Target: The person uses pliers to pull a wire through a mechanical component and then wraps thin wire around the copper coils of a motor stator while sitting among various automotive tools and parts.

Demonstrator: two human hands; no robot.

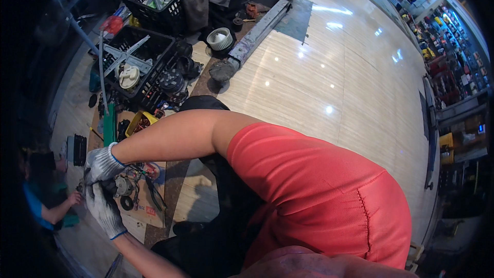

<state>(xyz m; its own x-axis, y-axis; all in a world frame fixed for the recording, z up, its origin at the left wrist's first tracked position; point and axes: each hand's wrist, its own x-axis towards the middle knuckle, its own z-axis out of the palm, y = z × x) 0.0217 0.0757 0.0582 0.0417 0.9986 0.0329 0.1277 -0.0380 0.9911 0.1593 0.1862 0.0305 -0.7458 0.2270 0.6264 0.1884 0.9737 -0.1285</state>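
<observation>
Both my hands wear pale knitted work gloves with grey palms and blue-edged cuffs. My right hand [104,163] reaches in on the bent upper arm, fingers curled down. My left hand [106,211] comes from below and meets it. Their fingers close together around something small that I cannot make out. Beside them on a brown board [154,211] lie a round metal motor-like part [123,186], a black ring [126,203] and dark cables [156,195]. A co-worker's bare hand [75,198] is just left of my gloves, near a small dark piece.
Black crates [136,36] of parts and cloths, a yellow tray [138,122] and a green upright piece [109,126] stand beyond my right forearm. A white fan wheel [219,38] sits near a long metal beam [260,25]. Stocked shelves [458,46] line the far right.
</observation>
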